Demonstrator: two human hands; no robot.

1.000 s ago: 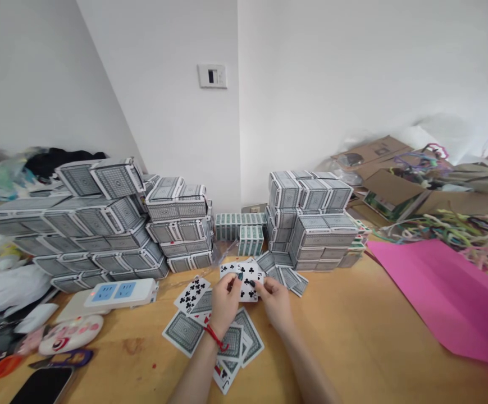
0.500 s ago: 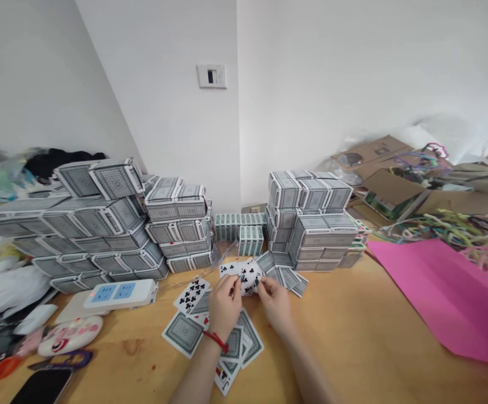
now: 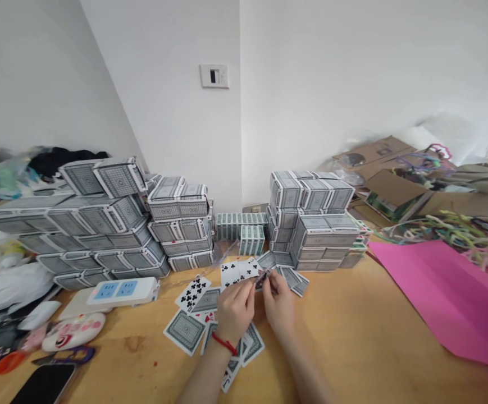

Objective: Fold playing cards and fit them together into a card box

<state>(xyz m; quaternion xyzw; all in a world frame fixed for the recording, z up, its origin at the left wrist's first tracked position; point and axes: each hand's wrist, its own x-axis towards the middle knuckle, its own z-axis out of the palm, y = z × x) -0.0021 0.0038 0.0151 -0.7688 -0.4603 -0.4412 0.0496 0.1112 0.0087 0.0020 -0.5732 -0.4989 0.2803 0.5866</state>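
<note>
Near the middle of the table, a playing card is pinched between my two hands, tilted so little of its face shows. My left hand, with a red cord at the wrist, grips its left side, fingers closed. At the right side, my right hand pinches it between thumb and fingers. Face-up club cards lie just beyond. More loose cards lie around my left hand, among them a ten of clubs and a face-down card. Some are partly hidden by my left hand and forearm.
Blocks built of folded cards rise in a left stack and a right stack. Small green-backed blocks stand between them. On the left are a power strip, a utility knife and a phone. Pink paper lies right.
The held card has turned from showing its club face to a steeply tilted position. My hands have come closer together, the left shifting slightly right.
</note>
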